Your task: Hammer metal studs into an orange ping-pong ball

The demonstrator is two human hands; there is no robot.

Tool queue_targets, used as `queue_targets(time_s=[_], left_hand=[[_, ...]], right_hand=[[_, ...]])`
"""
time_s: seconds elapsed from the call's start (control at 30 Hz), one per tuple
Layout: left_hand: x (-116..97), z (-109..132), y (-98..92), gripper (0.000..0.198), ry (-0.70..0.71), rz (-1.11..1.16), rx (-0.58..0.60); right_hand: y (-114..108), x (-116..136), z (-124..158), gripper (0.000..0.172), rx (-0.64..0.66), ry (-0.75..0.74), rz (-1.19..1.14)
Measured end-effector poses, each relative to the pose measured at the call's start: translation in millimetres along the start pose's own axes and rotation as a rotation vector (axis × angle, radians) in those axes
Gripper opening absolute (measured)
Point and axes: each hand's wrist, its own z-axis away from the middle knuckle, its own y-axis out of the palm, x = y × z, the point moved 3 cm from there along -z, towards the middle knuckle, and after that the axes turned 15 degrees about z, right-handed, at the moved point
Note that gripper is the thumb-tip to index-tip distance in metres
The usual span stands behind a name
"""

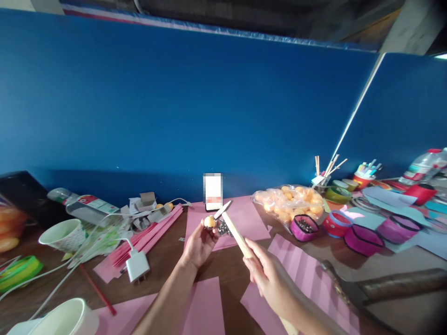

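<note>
My left hand (202, 243) is closed around a small yellow-orange ball (210, 221), whose lower part looks dark and speckled. In my right hand (260, 265) is the pale wooden handle of a slim hammer (239, 236). The narrow, light-coloured head lies crosswise at its far end, close to the ball; I cannot tell if they touch. A small heap of dark, shiny bits (225, 227) sits just behind the ball on a pink paper sheet (249, 216). Behind it a phone (213, 191) with a bright screen leans upright by the blue partition.
To the right are a clear bag of orange balls (293, 201), a purple tub with small dark bits (304, 228), more tubs and a large hammer (387, 286). Pink strips (139, 246), a white charger (137, 266), cables, a bottle (87, 207) and paper cups (63, 232) lie left.
</note>
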Motion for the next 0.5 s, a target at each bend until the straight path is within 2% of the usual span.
queue_targets(time_s=[0.2,0.33,0.5], left_hand=[[-1.1,-1.4,0.3,0.018,0.024,-0.005,0.014],[-1.4,-1.2,0.5,0.02,0.039,-0.008,-0.004],[-0.8,0.7,2.9,0.026,0.033,-0.037,0.055]], right_hand=[[-1.7,-4.2,2.8,0.041,-0.107,-0.063,0.045],[-3.6,-4.5,3.4,0.043,-0.095,-0.059,0.066],[-9.1,0.2,4.6,0.043,-0.085,-0.054,0.106]])
